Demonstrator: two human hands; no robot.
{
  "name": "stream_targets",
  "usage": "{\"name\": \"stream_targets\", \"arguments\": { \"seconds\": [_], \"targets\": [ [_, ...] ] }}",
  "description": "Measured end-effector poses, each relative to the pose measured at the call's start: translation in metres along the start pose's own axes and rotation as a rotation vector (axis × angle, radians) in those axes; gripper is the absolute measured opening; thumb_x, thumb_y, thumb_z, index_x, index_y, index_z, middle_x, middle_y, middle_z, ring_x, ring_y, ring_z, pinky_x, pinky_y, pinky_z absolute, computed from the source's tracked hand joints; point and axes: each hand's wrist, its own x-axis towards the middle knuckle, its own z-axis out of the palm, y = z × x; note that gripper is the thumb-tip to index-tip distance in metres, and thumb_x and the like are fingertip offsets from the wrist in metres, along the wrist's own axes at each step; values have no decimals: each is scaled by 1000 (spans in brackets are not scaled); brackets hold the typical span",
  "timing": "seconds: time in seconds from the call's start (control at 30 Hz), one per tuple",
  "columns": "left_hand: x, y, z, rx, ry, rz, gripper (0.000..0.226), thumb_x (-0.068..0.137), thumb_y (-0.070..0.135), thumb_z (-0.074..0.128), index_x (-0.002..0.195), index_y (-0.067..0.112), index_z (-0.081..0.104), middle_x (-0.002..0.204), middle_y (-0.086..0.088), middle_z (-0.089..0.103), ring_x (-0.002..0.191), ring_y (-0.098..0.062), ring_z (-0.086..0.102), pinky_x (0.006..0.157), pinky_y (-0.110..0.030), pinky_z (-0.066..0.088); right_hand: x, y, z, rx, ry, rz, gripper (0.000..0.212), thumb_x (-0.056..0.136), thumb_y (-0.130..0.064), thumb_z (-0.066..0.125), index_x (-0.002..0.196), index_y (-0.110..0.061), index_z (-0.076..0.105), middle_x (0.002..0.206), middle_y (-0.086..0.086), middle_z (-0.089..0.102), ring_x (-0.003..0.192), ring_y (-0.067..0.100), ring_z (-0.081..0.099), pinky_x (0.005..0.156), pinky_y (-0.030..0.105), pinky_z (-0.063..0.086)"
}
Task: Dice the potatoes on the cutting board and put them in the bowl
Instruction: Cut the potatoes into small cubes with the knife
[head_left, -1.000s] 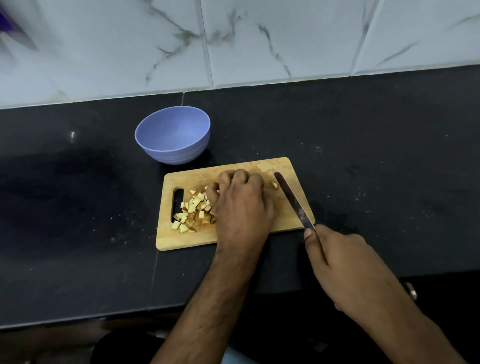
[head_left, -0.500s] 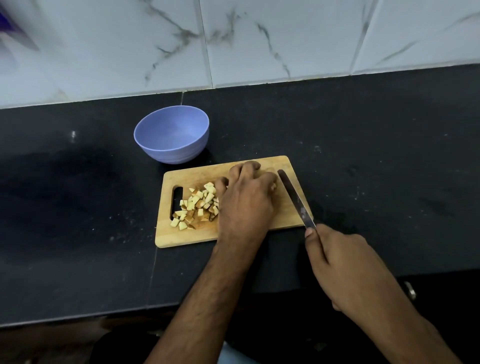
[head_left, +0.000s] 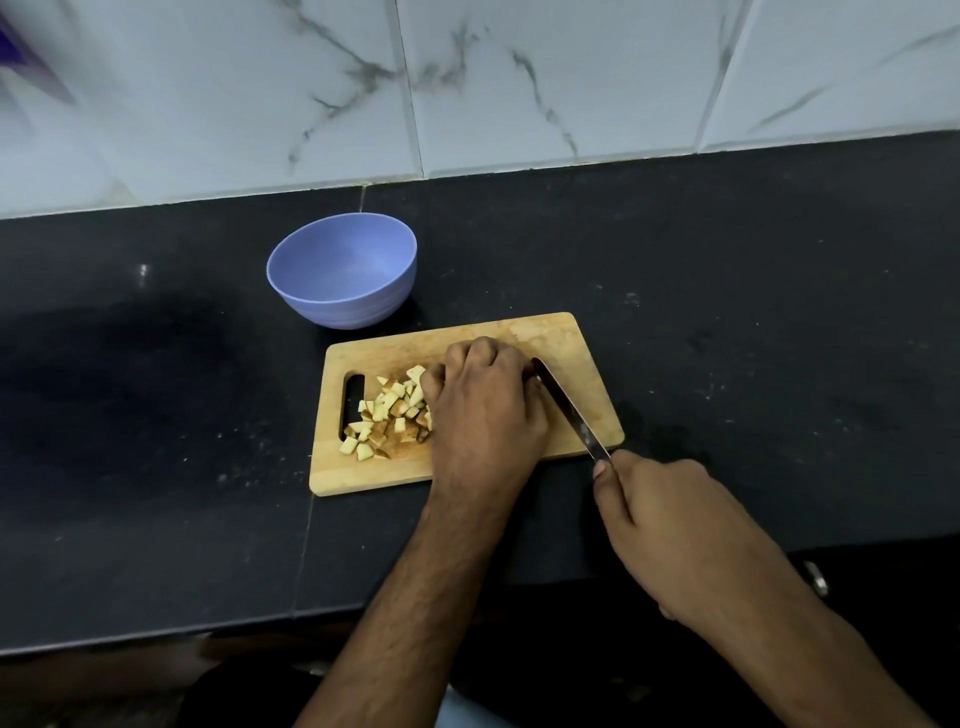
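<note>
pale wood makes up the cutting board (head_left: 563, 340), which lies flat on the black stone desk (head_left: 727, 338) with its slotted handle end toward the left. a heap of diced potato pieces (head_left: 387, 415), cream with brown skin on some faces, sits on the left half of the board, just right of the slot. the left hand (head_left: 483, 410) rests knuckles-up on the middle of the board, fingers curled down and under; its thumb side touches the edge of the heap. whatever the fingers press or hold beneath is hidden by the back of the hand, so the state of that grip cannot be told. the right hand (head_left: 670, 525) is off the board's near right corner, over the desk, its grip wrapped tight round the handle of a knife (head_left: 566, 410), with the forefinger laid along the top. the blade runs up and to the left across the right part of the board, its tip right against the fingers of the left hand. a lilac bowl (head_left: 343, 275) stands upright on the desk just behind the board's far left corner, close to it but whether it touches the board cannot be told; no potato shows inside it. behind the desk rises a wall of white marbled tiles (head_left: 545, 78).
</note>
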Motion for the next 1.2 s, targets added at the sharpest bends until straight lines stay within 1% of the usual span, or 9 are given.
{"name": "stream_targets", "arguments": {
  "seconds": [0.17,0.33,0.57,0.67,0.77,0.83,0.93,1.07,1.2],
  "targets": [
    [1,0,0,-10,0,-21,18,97,33,56,107,24,67,119,7,59,120,-14,43,106,-40,23,1,-1,1,-39,-2,-1,34,105,-45,27,89,-29,53,64,-1,59,50,9,58,57,28,56],
    [1,1,1,11,12,-15,18,96,33,55,107,24,66,118,6,59,118,-14,43,103,-39,24,-2,-9,4,-129,31,9,33,107,-41,24,101,-25,53,74,-6,57,64,11,60,64,32,55],
    [0,2,2,12,49,-66,17,98,30,52,106,22,65,114,5,59,116,-16,45,101,-40,27,3,-7,0,-182,-31,-13,29,107,-35,28,109,-22,53,82,-5,59,70,14,60,61,29,47],
    [0,0,0,-28,67,-108,21,98,27,47,111,22,62,114,5,60,115,-17,46,101,-40,26,0,-3,1,-123,14,-3,34,105,-42,25,103,-25,54,72,-5,59,61,11,61,60,32,55],
    [0,1,-2,-34,42,-96,31,95,31,39,114,24,62,115,6,61,117,-16,46,102,-41,26,-3,3,1,9,82,18,34,103,-46,25,93,-29,53,60,-4,58,48,9,58,51,26,52],
    [-1,2,-2,-23,53,-78,26,96,33,42,112,26,61,112,7,61,116,-15,46,101,-41,26,-3,5,0,50,88,32,33,103,-46,27,90,-30,53,57,-4,59,44,8,58,50,25,53],
    [-3,5,-2,23,39,-12,21,97,41,50,109,29,63,110,8,60,116,-13,46,102,-43,27,-1,5,0,47,97,28,34,103,-47,27,87,-31,51,58,-4,59,46,8,58,55,30,56],
    [2,10,1,96,14,81,22,97,39,52,101,29,72,107,8,61,116,-13,48,102,-45,31,3,5,-1,43,94,27,33,104,-45,27,85,-31,50,58,-3,59,44,8,59,52,27,55],
    [3,10,-1,115,27,39,24,98,35,50,99,25,72,107,6,64,116,-14,48,103,-44,29,4,5,2,45,87,26,34,103,-47,27,88,-31,52,59,-2,61,43,9,61,51,29,57]
  ]
}}
